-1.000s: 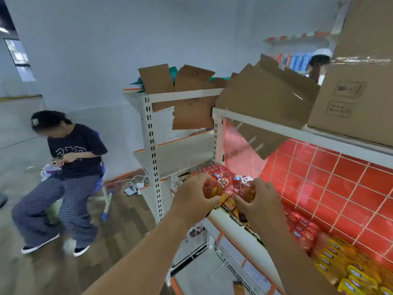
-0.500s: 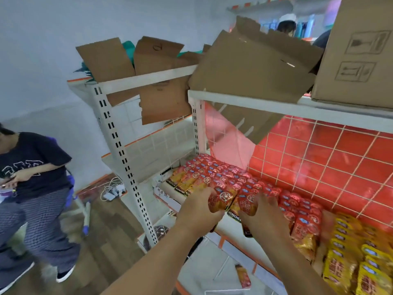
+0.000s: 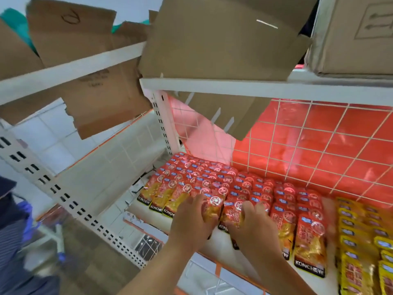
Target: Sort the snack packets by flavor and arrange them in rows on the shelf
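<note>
Two hands of ours reach low over the front of the white metal shelf. Our left hand curls its fingers round one shiny red-and-orange snack packet. Our right hand grips a second red packet just beside it. Both sit at the front of the red rows. Yellow packets lie in rows on the right. Brown cardboard boxes sit above.

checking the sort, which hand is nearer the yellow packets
Right. The right hand, gripping red packets, sits left of the yellow packets, red rows between; the left hand, gripping red packets, is farther left.
</note>
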Demonstrator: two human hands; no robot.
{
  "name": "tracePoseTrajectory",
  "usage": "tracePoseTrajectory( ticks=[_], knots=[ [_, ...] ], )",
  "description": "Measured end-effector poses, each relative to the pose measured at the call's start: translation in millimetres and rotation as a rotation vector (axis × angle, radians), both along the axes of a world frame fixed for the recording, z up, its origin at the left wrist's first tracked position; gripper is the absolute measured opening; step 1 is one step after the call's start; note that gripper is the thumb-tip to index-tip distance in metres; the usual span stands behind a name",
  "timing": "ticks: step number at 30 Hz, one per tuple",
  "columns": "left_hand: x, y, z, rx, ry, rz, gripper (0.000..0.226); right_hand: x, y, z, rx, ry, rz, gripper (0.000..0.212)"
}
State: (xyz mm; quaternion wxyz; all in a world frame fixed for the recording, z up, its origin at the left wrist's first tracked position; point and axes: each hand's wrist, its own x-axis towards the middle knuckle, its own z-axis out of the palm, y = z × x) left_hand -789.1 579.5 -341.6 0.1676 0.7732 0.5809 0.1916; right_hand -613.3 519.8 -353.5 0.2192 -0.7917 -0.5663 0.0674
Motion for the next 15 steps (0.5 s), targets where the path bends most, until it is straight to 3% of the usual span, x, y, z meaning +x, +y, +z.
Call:
tracePoseTrajectory(
  ticks=[8, 15],
  knots=[
    [10.0, 36.4, -15.6, 0.143, -0.011, -0.131, 0.053, -32.7, 5.4, -2.9, -0.085, 0.015, -0.257, 0.058],
    [10.6, 49.4, -20.6, 0.118, 0.045, -0.196, 0.050, -56.1, 18.7, 3.3, -0.091, 0.011, -0.474, 0.055]
  ],
)
